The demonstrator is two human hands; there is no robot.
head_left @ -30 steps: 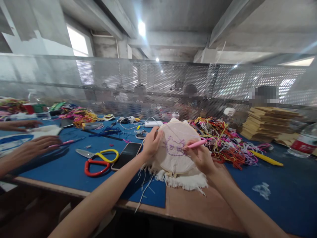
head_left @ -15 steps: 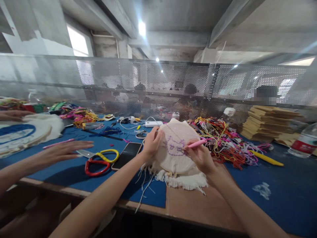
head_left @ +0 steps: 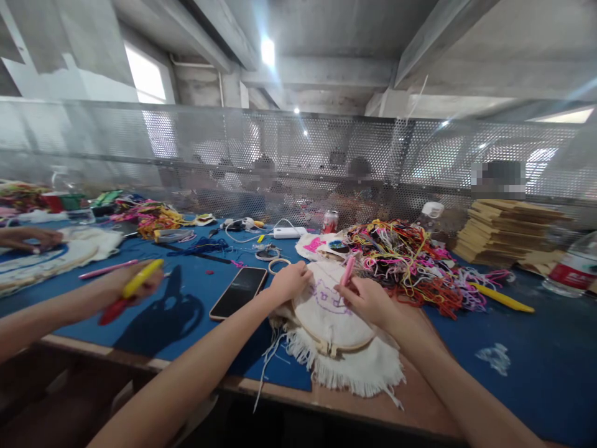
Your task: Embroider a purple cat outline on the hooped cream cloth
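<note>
A wooden embroidery hoop (head_left: pixel 308 333) stretches cream cloth (head_left: pixel 352 326) with a frayed edge and a purple cat-like outline (head_left: pixel 326 297) worked in yarn. My left hand (head_left: pixel 290 281) is closed on the hoop's upper left edge; its fingertips lie partly out of sight behind the rim. In my right hand (head_left: pixel 370 300) is a pink punch needle (head_left: pixel 347 269), pinched and nearly upright, its tip down at the purple outline. The hoop lies tilted low over the table edge, its screw clamp (head_left: pixel 330 348) toward me.
On the left a co-worker's hand (head_left: pixel 100 289) holds scissors (head_left: pixel 142 278) with red and yellow handles. A phone (head_left: pixel 239 294) lies beside my left forearm. Behind the hoop are a can (head_left: pixel 331 221) and tangled yarn (head_left: pixel 415 261). A yellow pen-like tool (head_left: pixel 504 297) and a bottle (head_left: pixel 573 267) are at right.
The hoop has tipped flatter and lower, uncovering the can and another embroidered piece behind it. My punch needle has turned from sideways to nearly upright. The co-worker's hand has lifted the scissors.
</note>
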